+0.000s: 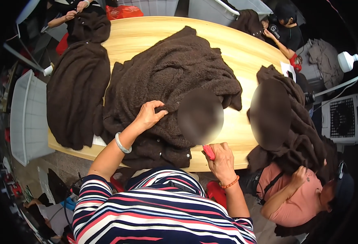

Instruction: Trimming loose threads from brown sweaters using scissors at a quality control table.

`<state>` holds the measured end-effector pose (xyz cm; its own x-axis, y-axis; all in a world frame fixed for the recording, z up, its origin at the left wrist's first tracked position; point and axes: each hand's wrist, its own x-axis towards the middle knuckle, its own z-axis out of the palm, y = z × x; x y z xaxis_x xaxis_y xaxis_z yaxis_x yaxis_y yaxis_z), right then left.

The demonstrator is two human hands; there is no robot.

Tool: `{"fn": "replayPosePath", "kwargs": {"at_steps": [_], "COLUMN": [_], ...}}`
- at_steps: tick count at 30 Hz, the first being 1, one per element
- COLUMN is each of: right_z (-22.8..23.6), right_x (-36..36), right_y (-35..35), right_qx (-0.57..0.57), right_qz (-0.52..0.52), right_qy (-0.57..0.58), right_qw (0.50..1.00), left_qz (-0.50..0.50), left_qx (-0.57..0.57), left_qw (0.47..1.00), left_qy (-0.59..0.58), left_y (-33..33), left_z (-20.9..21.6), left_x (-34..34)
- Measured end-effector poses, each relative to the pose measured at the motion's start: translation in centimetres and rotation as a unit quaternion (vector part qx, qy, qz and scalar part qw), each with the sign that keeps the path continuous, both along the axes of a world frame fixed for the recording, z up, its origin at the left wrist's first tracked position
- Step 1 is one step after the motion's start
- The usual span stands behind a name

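A dark brown fuzzy knit garment (154, 77) lies heaped over the middle of the table, with small shiny buttons along a strip near the front edge. My left hand (149, 116) pinches a fold of this garment between thumb and fingers. Close to the table's front edge, my right hand (223, 160) is closed around a small tool with a pink-red handle (209, 152). Its working end is not visible, so its kind cannot be told. A blurred patch hides part of the garment between my hands.
More brown knit garments lie on the wooden table (126, 32), one pile at left (77, 93) and another at right (305, 118). Co-workers handle garments at far left, far right and near right. Grey plastic bins (28, 118) stand around the table. A white bottle (347, 62) is at right.
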<state>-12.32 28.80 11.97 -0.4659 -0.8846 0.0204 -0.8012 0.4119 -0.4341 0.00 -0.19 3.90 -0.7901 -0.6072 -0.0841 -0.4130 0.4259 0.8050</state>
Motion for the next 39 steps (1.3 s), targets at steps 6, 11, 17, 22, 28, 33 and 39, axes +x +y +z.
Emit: {"fn": "replayPosePath", "kwargs": {"at_steps": [6, 11, 17, 22, 28, 33, 39], "right_z": [0.2, 1.8, 2.1, 1.5, 1.2, 1.0, 1.4], "right_x": [1.4, 2.0, 1.8, 1.0, -0.5, -1.6, -1.9], "right_y": [-2.2, -2.5, -2.2, -2.1, -2.1, -1.6, -0.7], "right_qx": [0.084, 0.134, 0.11, 0.044, 0.044, 0.078, 0.092], "right_qz": [-0.011, -0.02, -0.054, -0.056, -0.068, -0.086, -0.029], "right_qy": [-0.072, -0.096, -0.11, -0.104, -0.084, -0.076, -0.088], "right_qw": [0.994, 0.986, 0.986, 0.992, 0.993, 0.99, 0.991], "left_qz": [-0.059, -0.065, -0.102, -0.082, -0.005, -0.083, -0.088], "left_qx": [0.141, 0.121, 0.194, 0.162, 0.059, 0.038, 0.068], "left_qw": [0.983, 0.986, 0.974, 0.982, 0.995, 0.991, 0.987], "left_qy": [0.101, 0.096, 0.055, 0.054, 0.084, 0.095, 0.119], "left_y": [0.1, -0.9, -1.5, -1.0, -1.1, -0.3, 1.2], "left_z": [0.3, -0.8, -0.3, 1.5, -1.0, 0.1, 0.2], "left_x": [-0.3, 0.6, 0.1, -3.6, -6.4, -6.2, -5.3]}}
